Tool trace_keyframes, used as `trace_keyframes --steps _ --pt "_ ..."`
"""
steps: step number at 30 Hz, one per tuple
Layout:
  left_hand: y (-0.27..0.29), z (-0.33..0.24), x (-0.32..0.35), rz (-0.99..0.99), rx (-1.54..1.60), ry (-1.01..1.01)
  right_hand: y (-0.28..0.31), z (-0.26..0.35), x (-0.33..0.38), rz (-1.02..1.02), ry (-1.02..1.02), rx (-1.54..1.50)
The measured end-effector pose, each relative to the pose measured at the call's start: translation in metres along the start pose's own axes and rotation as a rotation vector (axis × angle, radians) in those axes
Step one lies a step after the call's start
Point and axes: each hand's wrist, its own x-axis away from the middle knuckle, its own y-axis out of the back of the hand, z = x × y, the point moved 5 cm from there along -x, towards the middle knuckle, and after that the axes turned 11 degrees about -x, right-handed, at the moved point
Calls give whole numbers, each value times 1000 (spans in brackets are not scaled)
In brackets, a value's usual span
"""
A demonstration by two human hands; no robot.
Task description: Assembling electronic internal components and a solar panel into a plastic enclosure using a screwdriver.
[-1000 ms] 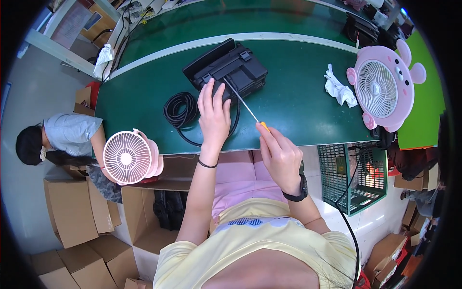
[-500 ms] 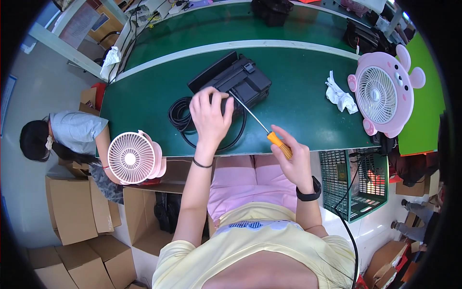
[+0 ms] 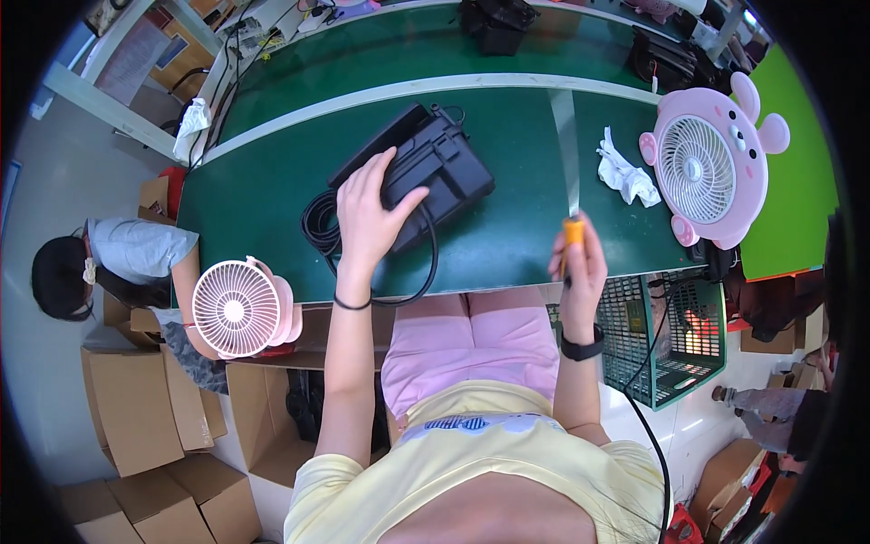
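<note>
A black plastic box-shaped device (image 3: 449,181) lies at a slant on the green table, with a coiled black cable (image 3: 319,225) at its left. My left hand (image 3: 367,204) rests on the near left side of the device, fingers spread over it and thumb apart. To the right of the device, my right hand (image 3: 580,258) is closed around the yellow handle of a screwdriver (image 3: 573,231). Its shaft points away from me, smeared by motion, and is clear of the device.
White crumpled tissue (image 3: 627,172) and a pink animal-shaped fan (image 3: 716,168) are on the right. A small pink fan (image 3: 237,308) stands at the left edge, beside a seated person (image 3: 136,254). Below the table are a green crate (image 3: 680,340) and cardboard boxes (image 3: 136,408).
My right hand has drawn the screwdriver away from the device to the right and turned it to point away from me. My left hand has shifted slightly left along with the device.
</note>
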Motion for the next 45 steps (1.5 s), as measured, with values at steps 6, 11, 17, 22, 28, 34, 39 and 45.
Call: trace_keyframes --steps 6,11,17,22,28,34,39,45 --pt "26 -18 52 -175 -6 -161 -12 -32 -44 -77 -1 -201" --pt "21 -49 93 -289 -205 -340 -41 -40 -54 57 -77 -299" --pt "10 -83 119 -219 -280 -291 -7 -60 -43 -69 44 -170" --pt "4 -111 123 -28 -252 -73 13 -63 -49 -20 13 -256" --pt "-15 -111 144 -75 -464 -86 16 -71 -39 -112 18 -176" --pt "1 -90 127 -88 -384 -125 1 -65 -39 -132 40 -108" --pt "14 -46 98 -95 -336 -57 -16 -59 -53 -126 -33 54" --pt "18 10 65 -64 -428 84 1 -70 -52 -84 -117 128"
